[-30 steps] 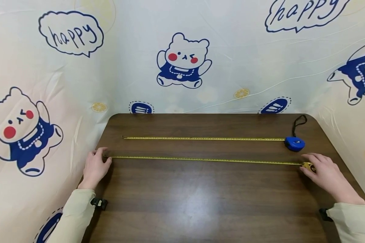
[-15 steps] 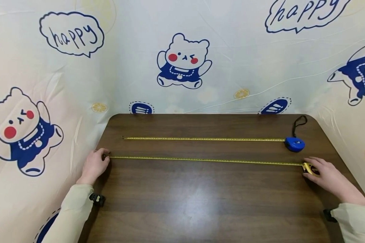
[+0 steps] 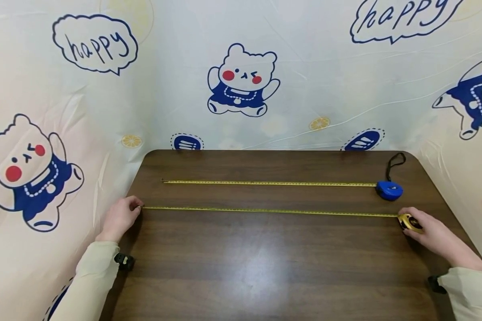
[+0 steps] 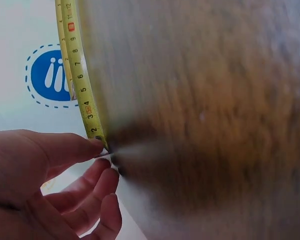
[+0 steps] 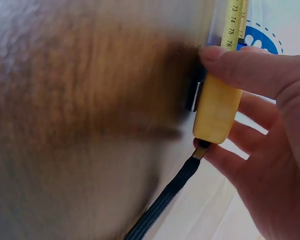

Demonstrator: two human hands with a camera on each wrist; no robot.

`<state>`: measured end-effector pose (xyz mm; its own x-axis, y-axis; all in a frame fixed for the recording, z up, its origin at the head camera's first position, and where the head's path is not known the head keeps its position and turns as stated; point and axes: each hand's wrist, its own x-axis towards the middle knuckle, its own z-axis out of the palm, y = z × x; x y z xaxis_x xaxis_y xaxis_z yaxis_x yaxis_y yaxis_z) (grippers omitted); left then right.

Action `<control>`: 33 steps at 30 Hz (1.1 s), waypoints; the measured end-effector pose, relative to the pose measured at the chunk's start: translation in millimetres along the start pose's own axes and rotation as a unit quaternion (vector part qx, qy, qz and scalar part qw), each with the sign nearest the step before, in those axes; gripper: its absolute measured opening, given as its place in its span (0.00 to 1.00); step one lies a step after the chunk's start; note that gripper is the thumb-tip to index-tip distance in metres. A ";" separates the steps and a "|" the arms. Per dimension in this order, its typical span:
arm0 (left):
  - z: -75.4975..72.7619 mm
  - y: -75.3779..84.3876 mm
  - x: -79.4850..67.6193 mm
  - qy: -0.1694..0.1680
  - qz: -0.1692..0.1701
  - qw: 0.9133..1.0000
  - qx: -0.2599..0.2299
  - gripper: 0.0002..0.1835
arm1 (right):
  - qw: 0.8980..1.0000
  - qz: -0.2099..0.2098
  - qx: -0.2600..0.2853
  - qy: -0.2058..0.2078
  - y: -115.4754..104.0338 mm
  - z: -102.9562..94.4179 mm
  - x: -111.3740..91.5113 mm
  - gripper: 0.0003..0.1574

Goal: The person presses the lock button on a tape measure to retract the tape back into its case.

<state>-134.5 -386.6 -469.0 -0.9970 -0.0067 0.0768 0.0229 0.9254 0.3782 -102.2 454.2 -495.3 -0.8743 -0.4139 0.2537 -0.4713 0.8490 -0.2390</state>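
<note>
A yellow tape measure (image 3: 409, 222) lies in my right hand (image 3: 434, 232) at the table's right side; thumb and fingers grip its case from both sides. Its blade (image 3: 265, 211) runs straight across the table to my left hand (image 3: 120, 219). There the thumb and index finger pinch the blade's hooked end, as the left wrist view shows, with the other fingers loosely bent. Numbers near 76 show at the case mouth in the right wrist view, where a black strap (image 5: 165, 202) hangs from the case.
Farther back lies a blue tape measure (image 3: 389, 190) with its blade (image 3: 265, 183) drawn out to the left, roughly parallel to the first. Its black wrist loop (image 3: 393, 164) points toward the back edge. Printed cloth (image 3: 297, 80) surrounds the wooden table (image 3: 257, 267) on three sides.
My left hand has shifted a little left toward the table edge, its fingers drawn closer on the blade's end. My right hand and the yellow case have moved slightly right, showing more of the case.
</note>
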 end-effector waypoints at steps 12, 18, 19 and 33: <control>-0.9 -4.1 0.6 -0.006 -0.019 1.000 0.016 0.05 | 1.000 0.008 -0.005 -0.006 -3.0 -1.2 -1.8 0.27; -5.9 -2.9 1.9 -0.012 0.007 1.000 0.019 0.02 | 1.000 -0.017 -0.017 0.007 -2.4 -3.3 -0.3 0.28; -6.3 -2.5 2.2 -0.014 0.009 1.000 0.022 0.02 | 0.999 -0.023 -0.019 0.011 -2.0 -3.4 -0.1 0.29; -9.2 -4.9 3.2 -0.014 0.041 0.998 0.046 0.02 | 0.997 -0.039 -0.027 0.056 4.2 -7.1 -5.2 0.19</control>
<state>-137.0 -394.7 -462.1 -0.9937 0.0810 0.0774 0.0999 0.9531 0.2856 -98.8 462.2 -490.9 -0.8151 -0.4434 0.3729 -0.5283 0.8330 -0.1643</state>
